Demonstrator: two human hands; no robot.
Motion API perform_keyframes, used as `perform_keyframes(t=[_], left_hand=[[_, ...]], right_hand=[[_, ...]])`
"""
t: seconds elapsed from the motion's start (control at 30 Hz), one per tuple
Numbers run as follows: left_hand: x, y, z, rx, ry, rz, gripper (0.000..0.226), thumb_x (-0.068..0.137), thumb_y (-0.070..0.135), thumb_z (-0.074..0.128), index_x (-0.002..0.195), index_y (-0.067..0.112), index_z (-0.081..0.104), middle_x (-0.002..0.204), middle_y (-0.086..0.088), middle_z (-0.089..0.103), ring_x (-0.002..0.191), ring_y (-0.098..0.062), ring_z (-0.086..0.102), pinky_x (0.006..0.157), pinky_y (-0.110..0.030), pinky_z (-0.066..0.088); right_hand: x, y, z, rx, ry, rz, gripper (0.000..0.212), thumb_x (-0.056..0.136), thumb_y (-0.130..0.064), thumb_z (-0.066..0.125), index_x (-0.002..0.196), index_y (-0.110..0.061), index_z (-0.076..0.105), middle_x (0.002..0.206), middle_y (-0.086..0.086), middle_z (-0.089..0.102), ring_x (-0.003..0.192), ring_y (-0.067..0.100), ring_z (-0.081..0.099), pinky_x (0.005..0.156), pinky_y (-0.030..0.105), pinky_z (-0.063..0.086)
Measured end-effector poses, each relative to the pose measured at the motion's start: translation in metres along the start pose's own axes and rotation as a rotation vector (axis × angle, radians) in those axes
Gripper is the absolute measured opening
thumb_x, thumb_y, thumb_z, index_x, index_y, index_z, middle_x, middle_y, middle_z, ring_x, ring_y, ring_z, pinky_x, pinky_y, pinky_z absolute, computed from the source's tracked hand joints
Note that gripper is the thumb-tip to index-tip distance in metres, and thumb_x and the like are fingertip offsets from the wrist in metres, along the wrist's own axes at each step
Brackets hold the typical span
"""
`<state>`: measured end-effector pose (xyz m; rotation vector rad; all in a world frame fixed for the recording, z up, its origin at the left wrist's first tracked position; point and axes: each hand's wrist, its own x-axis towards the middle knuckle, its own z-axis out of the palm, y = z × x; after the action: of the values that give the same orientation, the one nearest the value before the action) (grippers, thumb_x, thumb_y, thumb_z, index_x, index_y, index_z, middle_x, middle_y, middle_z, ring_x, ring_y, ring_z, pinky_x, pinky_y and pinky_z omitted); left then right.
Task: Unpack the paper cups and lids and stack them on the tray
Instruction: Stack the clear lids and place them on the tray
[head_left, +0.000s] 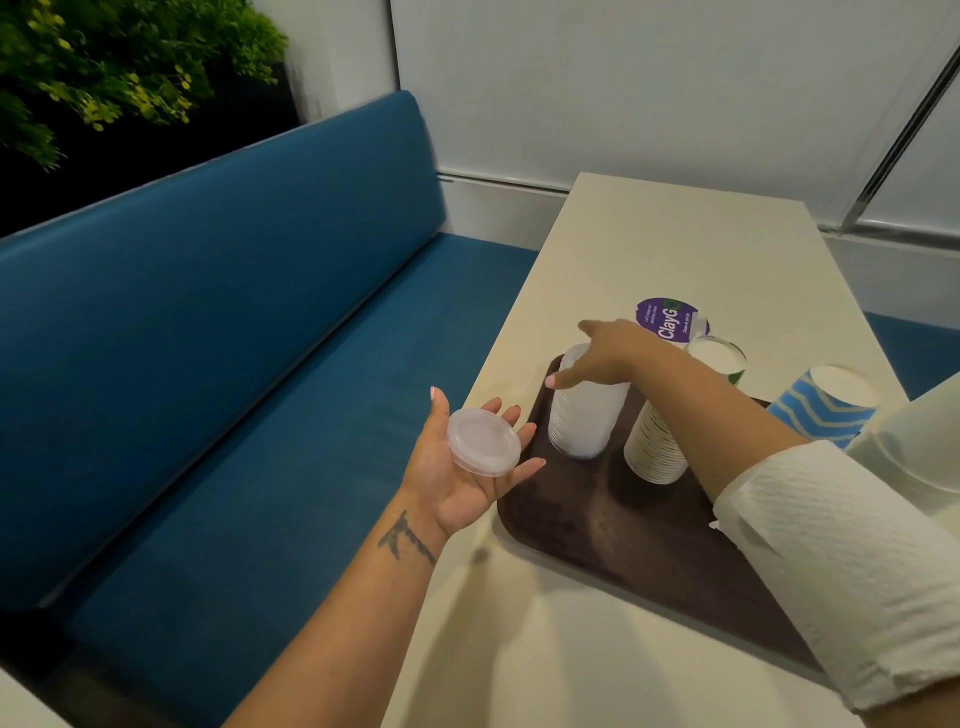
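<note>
Your left hand (470, 470) lies palm-up, fingers straight, w/ a clear lid (483, 441) resting on it, just off the brown tray's (597, 525) near-left edge. Your right hand (605, 358), fingers extended, rests atop the lid stack (584, 415) on the tray; paper cup stack (657, 447) beside it. Purple "ClayGo" sticker (670, 317) lies beyond the tray.
</note>
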<state>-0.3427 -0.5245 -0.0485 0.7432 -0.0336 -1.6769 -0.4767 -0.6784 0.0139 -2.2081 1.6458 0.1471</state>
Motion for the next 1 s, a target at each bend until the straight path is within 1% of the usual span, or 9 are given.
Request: perform_keyframes(t=[0.07,0.13,0.2,0.27,0.37,0.53,0.7,0.83,1.0], left_hand=[[0.001,0.002,0.001,-0.011,-0.013,0.002,0.078,0.086,0.071,0.036,0.134,0.011,0.05,0.127,-0.011,0.061,0.107,-0.033,0.063,0.068,-0.052,0.059],[0.002,0.003,0.002,-0.02,-0.022,0.008,0.08,0.086,0.072,0.035,0.133,0.01,0.05,0.125,-0.011,0.062,0.107,-0.033,0.063,0.068,-0.053,0.059],[0.002,0.004,0.005,-0.012,-0.055,0.013,0.083,0.085,0.074,0.034,0.133,0.009,0.049,0.118,-0.011,0.065,0.104,-0.031,0.065,0.068,-0.052,0.059],[0.0,0.003,0.01,0.008,-0.092,0.018,0.082,0.086,0.074,0.033,0.13,0.007,0.052,0.11,-0.014,0.069,0.097,-0.031,0.069,0.069,-0.051,0.059],[-0.001,-0.002,0.015,-0.035,-0.137,0.03,0.069,0.091,0.068,0.034,0.102,0.008,0.068,0.096,-0.018,0.071,0.086,-0.033,0.071,0.073,-0.052,0.058],[0.001,-0.004,0.005,-0.016,-0.161,0.015,0.081,0.088,0.073,0.029,0.083,0.011,0.08,0.099,-0.015,0.072,0.09,-0.031,0.071,0.082,-0.058,0.051],[0.0,-0.005,0.008,0.014,-0.16,0.019,0.077,0.086,0.073,0.032,0.085,0.014,0.08,0.099,-0.014,0.071,0.089,-0.03,0.071,0.082,-0.063,0.046],[0.002,-0.005,0.015,0.032,-0.175,0.027,0.079,0.079,0.079,0.035,0.11,0.014,0.067,0.105,-0.013,0.069,0.092,-0.031,0.069,0.071,-0.065,0.051],[0.007,-0.001,0.015,0.091,-0.132,0.024,0.095,0.075,0.086,0.025,0.12,0.013,0.065,0.118,-0.011,0.065,0.109,-0.03,0.061,0.088,-0.068,0.042]], right_hand=[[-0.01,-0.005,-0.004,0.022,0.173,-0.129,0.088,0.076,-0.055,0.07,0.148,-0.026,0.028,0.156,0.007,0.023,0.141,0.033,0.025,0.111,0.048,0.03],[-0.028,-0.017,-0.009,0.153,0.28,-0.357,0.075,0.078,-0.046,0.073,0.143,-0.028,0.039,0.152,0.002,0.032,0.139,0.024,0.031,0.109,0.038,0.031],[-0.052,-0.031,-0.011,0.238,0.134,-0.551,0.065,0.078,-0.036,0.075,0.137,-0.029,0.046,0.144,-0.006,0.042,0.132,0.012,0.038,0.102,0.024,0.031],[-0.072,-0.044,-0.003,0.194,-0.084,-0.619,0.072,0.075,-0.031,0.079,0.138,-0.03,0.044,0.141,-0.01,0.044,0.126,0.008,0.043,0.101,0.021,0.035],[-0.087,-0.054,0.015,0.123,-0.163,-0.597,0.087,0.068,-0.024,0.083,0.141,-0.034,0.036,0.135,-0.006,0.047,0.118,0.015,0.049,0.096,0.03,0.046],[-0.091,-0.054,0.027,0.116,-0.123,-0.57,0.089,0.067,-0.016,0.08,0.14,-0.036,0.034,0.127,-0.003,0.051,0.112,0.018,0.052,0.09,0.035,0.051],[-0.088,-0.05,0.031,0.092,-0.099,-0.559,0.081,0.065,-0.019,0.08,0.133,-0.037,0.039,0.116,-0.003,0.053,0.103,0.018,0.055,0.085,0.039,0.052],[-0.083,-0.048,0.028,0.074,-0.081,-0.556,0.076,0.063,-0.02,0.078,0.129,-0.034,0.041,0.113,-0.004,0.054,0.101,0.018,0.055,0.085,0.04,0.052],[-0.069,-0.037,-0.001,0.13,-0.099,-0.52,0.075,0.069,-0.023,0.079,0.135,-0.029,0.043,0.126,-0.008,0.05,0.113,0.015,0.049,0.09,0.026,0.043]])
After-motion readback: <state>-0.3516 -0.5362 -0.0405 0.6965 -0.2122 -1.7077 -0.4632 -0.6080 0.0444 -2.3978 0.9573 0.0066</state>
